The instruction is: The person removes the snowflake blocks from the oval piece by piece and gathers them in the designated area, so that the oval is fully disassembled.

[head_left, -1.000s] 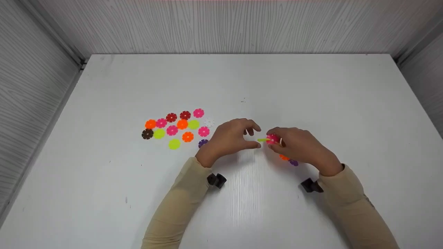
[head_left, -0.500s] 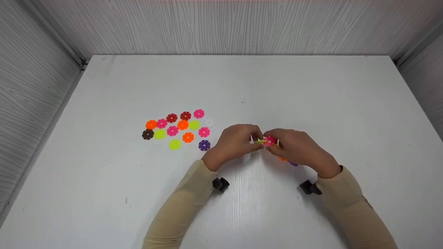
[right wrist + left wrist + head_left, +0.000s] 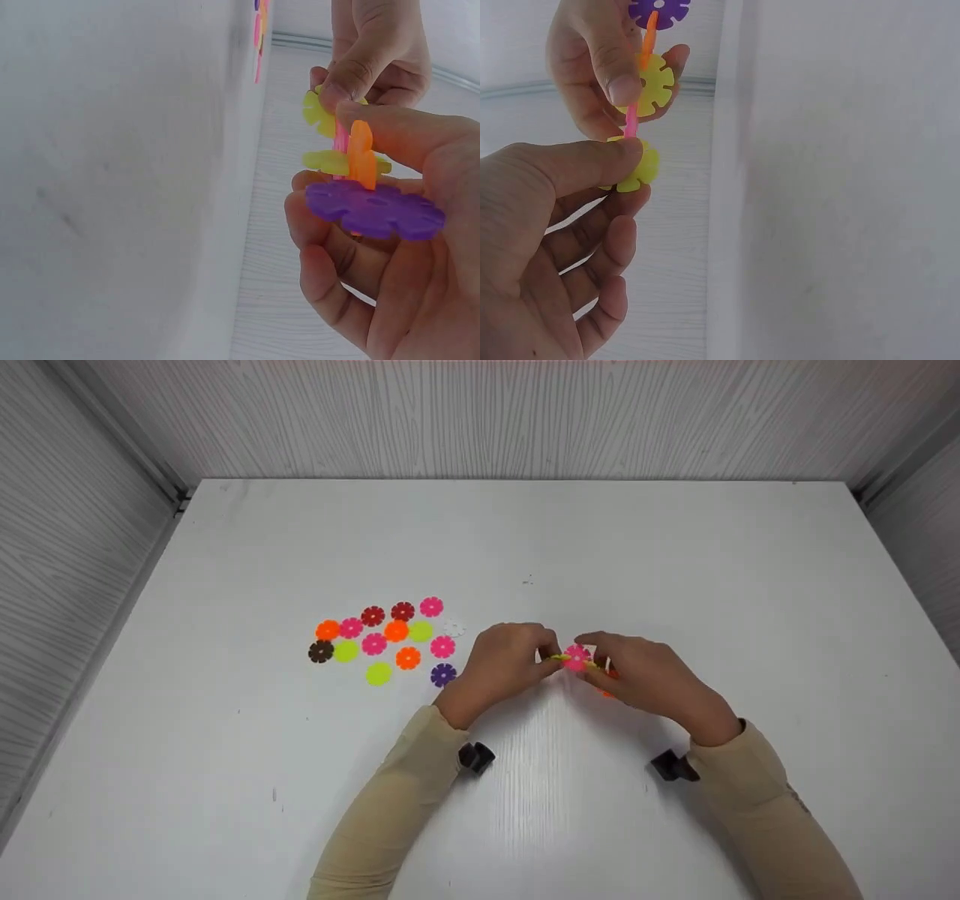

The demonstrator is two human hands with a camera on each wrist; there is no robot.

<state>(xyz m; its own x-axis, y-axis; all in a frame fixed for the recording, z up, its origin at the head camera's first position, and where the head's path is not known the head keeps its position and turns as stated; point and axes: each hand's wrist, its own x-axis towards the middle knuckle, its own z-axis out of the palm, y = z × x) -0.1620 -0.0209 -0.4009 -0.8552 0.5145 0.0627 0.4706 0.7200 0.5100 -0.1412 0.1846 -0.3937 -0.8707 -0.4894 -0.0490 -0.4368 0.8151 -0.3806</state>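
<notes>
Disc chain (image 3: pixel 578 658) between both hands (image 3: pixel 570 667)

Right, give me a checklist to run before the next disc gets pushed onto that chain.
1. Left hand pinches the yellow-green disc: ok.
2. Right hand holds the chain of slotted discs: ok.
3. Yellow-green disc fully seated on the pink disc: cannot tell.
4. Purple disc at the chain's end attached: ok.
5. Spare discs lying within the left hand's reach on the table: ok.

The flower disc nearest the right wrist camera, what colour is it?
Purple; the right wrist view shows it best.
</notes>
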